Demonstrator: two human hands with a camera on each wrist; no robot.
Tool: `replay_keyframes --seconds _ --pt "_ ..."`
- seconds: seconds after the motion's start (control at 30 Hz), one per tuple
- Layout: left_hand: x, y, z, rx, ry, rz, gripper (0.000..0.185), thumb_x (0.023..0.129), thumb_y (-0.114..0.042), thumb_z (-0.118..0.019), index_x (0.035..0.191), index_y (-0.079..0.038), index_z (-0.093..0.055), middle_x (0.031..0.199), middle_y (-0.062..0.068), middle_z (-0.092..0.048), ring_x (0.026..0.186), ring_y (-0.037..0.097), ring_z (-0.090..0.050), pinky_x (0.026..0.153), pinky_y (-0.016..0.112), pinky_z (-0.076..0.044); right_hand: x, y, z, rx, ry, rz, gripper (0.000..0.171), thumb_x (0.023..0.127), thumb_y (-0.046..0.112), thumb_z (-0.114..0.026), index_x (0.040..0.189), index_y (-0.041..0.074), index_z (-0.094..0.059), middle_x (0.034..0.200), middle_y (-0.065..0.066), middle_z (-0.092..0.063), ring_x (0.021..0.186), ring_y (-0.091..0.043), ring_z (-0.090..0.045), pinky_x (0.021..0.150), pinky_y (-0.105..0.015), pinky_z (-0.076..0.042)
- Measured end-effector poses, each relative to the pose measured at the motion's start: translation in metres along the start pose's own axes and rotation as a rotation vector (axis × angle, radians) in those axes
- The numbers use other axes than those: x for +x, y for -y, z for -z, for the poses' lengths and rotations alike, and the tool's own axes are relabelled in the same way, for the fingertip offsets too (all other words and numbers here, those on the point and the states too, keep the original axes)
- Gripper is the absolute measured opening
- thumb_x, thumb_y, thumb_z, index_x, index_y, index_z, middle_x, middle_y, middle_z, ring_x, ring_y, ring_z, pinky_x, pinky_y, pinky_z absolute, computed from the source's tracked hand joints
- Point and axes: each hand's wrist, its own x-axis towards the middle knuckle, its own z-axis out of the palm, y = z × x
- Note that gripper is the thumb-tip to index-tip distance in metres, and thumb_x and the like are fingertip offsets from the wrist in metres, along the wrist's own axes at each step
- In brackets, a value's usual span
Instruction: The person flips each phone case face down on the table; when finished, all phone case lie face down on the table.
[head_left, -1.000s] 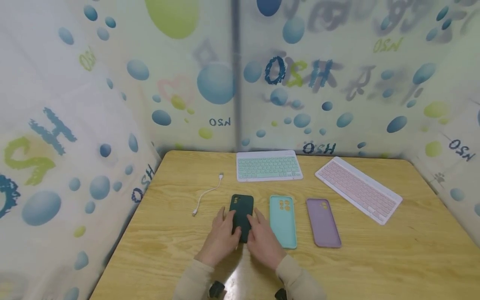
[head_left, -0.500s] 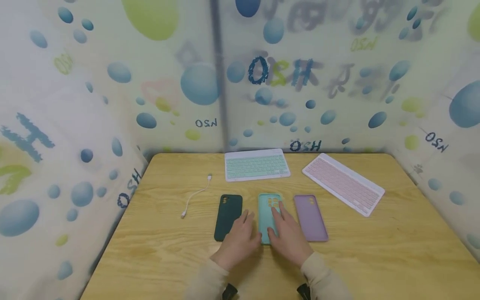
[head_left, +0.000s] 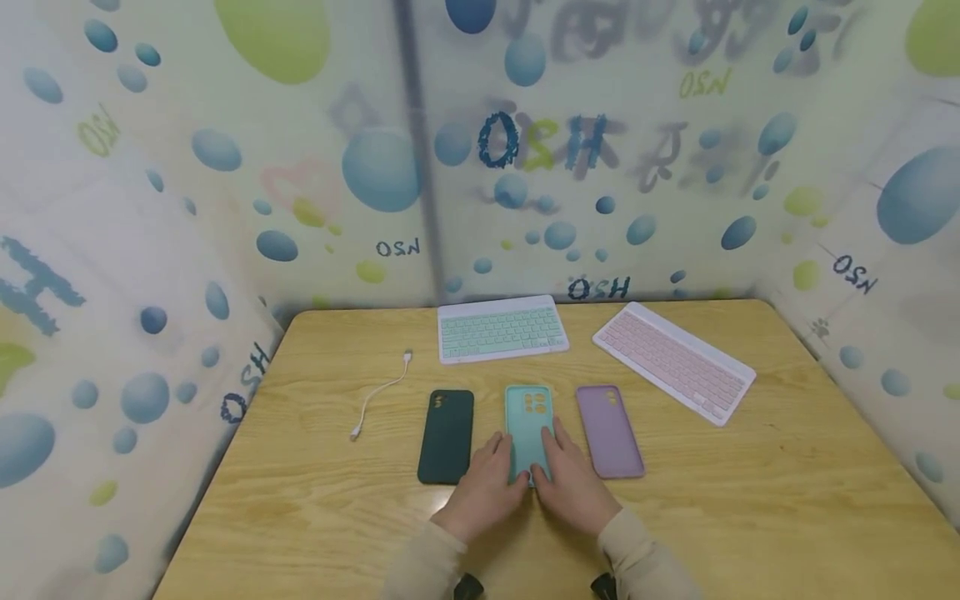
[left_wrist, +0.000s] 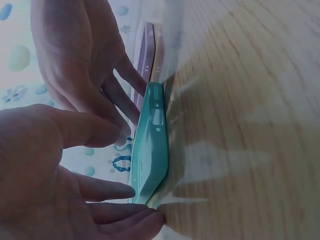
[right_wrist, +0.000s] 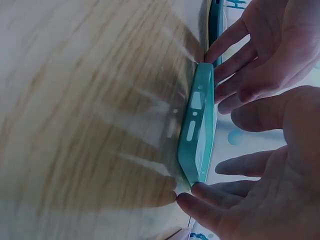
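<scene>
A turquoise phone case (head_left: pixel 528 421) lies on the table between both hands, its camera cutouts at the far end. My left hand (head_left: pixel 487 492) touches its left edge with extended fingers, and my right hand (head_left: pixel 573 487) has its fingers at the right edge. Both thumbs are by the near end. In the left wrist view, the case's near wall (left_wrist: pixel 156 135) shows its port openings. A dark green phone case (head_left: pixel 446 437) lies to the left, beside my left hand. To the right of my right hand lies a purple phone case (head_left: pixel 611 433).
Behind the cases lie a white keyboard with mint keys (head_left: pixel 502 331) and an angled one with pink keys (head_left: pixel 675 362). A short white cable (head_left: pixel 381 390) is at the left. Patterned walls (head_left: pixel 360 275) enclose the table's back and sides.
Both hands have moved from the dark green case rightward to the turquoise one, which has since shifted slightly into line with the others. The head view has turned right.
</scene>
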Motion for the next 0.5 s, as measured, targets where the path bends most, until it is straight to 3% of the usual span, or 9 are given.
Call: replay_keyframes --seconds 0.23,0.5 --pt "0.0014 -0.0007 0.0010 0.037 -0.012 -0.010 0.051 0.094 -0.021 -0.059 0.132 0.013 -0.052 0.144 0.031 -0.046 0.131 0.046 -0.046 0.103 0.059 -0.044 0.0022 -0.0021 0.0007 0.006 -0.003 0.017 0.050 0.093 0.009 -0.060 0.135 -0.016 -0.048 0.143 -0.040 -0.040 0.133 -0.052 -0.042 0.110 -0.061 -0.035" --pt "0.0016 -0.0022 0.0022 0.032 -0.010 0.009 0.050 0.094 -0.021 -0.060 0.130 0.012 -0.054 0.144 0.030 -0.046 0.132 0.046 -0.046 0.101 0.061 -0.045 0.0052 -0.0021 0.0025 0.010 0.028 -0.010 0.048 0.094 0.007 -0.057 0.135 -0.015 -0.048 0.143 -0.037 -0.043 0.134 -0.049 -0.042 0.111 -0.059 -0.035"
